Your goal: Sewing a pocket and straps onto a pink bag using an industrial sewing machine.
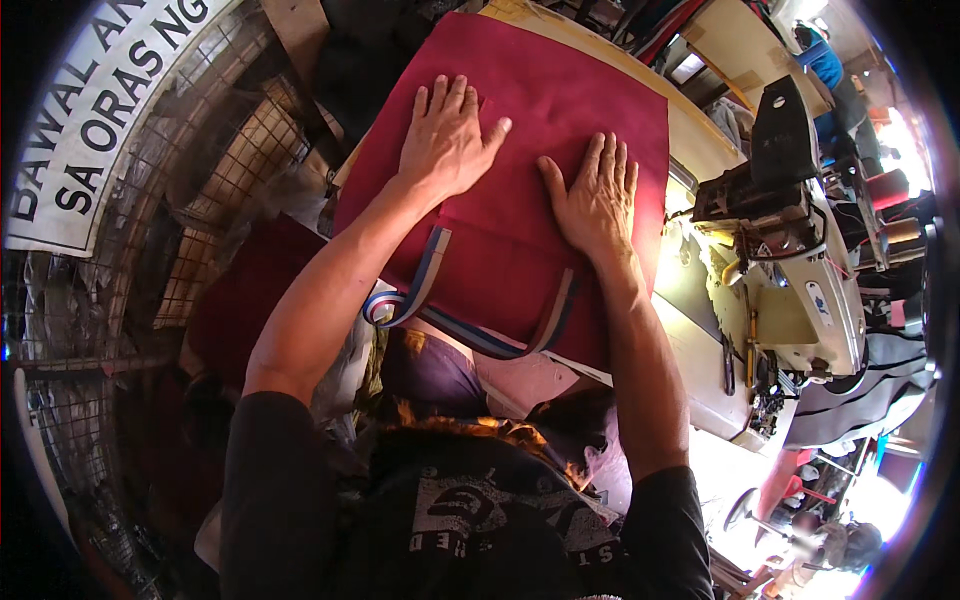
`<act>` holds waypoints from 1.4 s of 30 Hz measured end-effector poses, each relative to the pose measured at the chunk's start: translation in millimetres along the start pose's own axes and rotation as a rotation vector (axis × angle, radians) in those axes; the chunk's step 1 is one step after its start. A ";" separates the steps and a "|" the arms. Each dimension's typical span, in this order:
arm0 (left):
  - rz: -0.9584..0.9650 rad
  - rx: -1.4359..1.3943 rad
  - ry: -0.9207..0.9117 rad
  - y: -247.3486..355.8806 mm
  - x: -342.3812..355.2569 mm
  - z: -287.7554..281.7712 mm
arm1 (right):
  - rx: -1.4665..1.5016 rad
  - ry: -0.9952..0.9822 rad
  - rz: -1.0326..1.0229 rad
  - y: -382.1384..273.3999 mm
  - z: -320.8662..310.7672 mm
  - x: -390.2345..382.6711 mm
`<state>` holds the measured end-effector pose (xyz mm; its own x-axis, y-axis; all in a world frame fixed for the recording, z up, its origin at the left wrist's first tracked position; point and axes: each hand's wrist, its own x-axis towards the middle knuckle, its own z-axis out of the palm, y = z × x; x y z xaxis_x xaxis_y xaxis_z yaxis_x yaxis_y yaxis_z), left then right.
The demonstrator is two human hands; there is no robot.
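A large piece of dark red fabric (540,90) lies spread over the table in front of me. My left hand (447,140) rests flat on its upper left part, thumb held out to the side. Flat on the right part is my right hand (596,200), its fingers lightly spread. Below and between my hands, a striped strap (480,335) in grey, blue and white forms a loop on the fabric's near edge. One end of the strap curls into a small roll at the left, beside my left forearm.
A sewing machine (815,300) with a lit needle area stands right of the fabric. Dark-handled scissors or snips (728,365) lie near it. Thread cones (888,190) stand at the far right. Wire mesh racks (250,150) and a white sign (110,110) are on the left.
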<state>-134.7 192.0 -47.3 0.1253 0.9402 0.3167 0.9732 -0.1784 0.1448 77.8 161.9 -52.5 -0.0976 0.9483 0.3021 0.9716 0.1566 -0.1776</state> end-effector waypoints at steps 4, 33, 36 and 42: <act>-0.029 -0.281 0.113 -20.8 -16.5 -11.9 | 0.030 -0.009 0.025 0.3 2.6 1.5; -0.832 -1.731 -0.073 8.5 -259.5 -13.2 | 0.148 0.002 -0.307 -15.0 -46.4 -74.4; -0.933 -1.895 0.044 25.3 -239.0 -25.0 | 0.093 0.114 -0.312 -20.0 -43.8 -89.8; -0.852 -2.169 0.101 -41.1 -238.7 42.2 | 0.154 0.127 -0.317 -30.9 -53.6 -110.3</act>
<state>-196.5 -12.9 -168.4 -0.1223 0.9420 -0.3126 -0.7787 0.1042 0.6186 70.1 37.7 -30.1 -0.3510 0.8058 0.4769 0.8529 0.4853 -0.1924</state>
